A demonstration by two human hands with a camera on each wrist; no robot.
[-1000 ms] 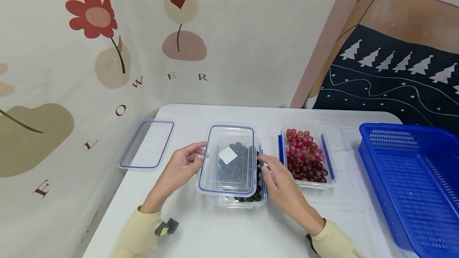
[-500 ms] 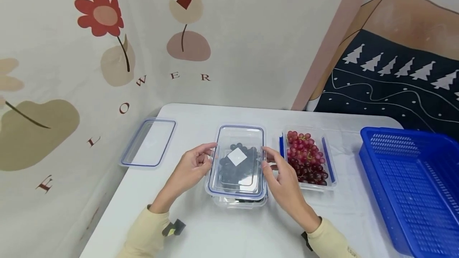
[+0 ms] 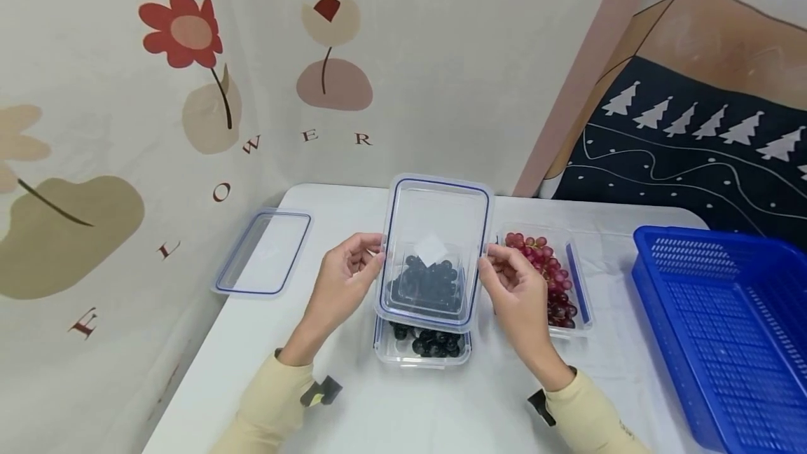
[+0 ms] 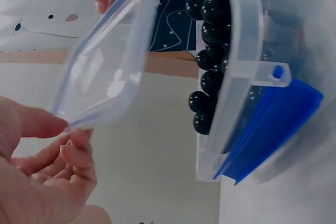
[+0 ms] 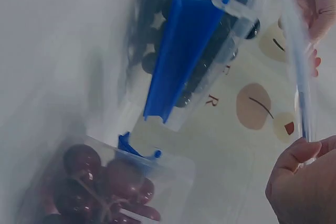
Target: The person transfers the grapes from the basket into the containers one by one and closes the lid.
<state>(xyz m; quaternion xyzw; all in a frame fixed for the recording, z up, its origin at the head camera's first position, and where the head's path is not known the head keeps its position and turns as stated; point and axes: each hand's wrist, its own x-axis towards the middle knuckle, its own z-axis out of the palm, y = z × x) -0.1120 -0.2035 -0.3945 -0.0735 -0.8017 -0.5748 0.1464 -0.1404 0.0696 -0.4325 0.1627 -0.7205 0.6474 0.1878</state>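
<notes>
Both hands hold a clear plastic lid (image 3: 441,212) with a blue seal, pinching its two long edges. My left hand (image 3: 343,275) grips the left edge between thumb and fingers; my right hand (image 3: 517,286) pinches the right edge. The lid is raised and tilted above a clear container (image 3: 435,359) of black grapes (image 3: 435,345). In the left wrist view the lid (image 4: 105,66) stands apart from the container (image 4: 247,19). A white square label (image 3: 431,249) shows through the lid. Blue side flaps (image 5: 181,56) hang open on the container in the right wrist view.
To the right, a second clear container (image 3: 583,314) holds red grapes (image 3: 548,265), partly behind my right hand. Another blue-sealed lid (image 3: 261,251) lies at the table's left edge. A blue plastic basket (image 3: 668,233) stands at the far right. A printed curtain (image 3: 441,90) hangs behind the table.
The lid has shifted right and then risen, tilting upward away from the grape container. Both hands moved up with it, and the right hand now pinches its edge. The front black grapes are uncovered.
</notes>
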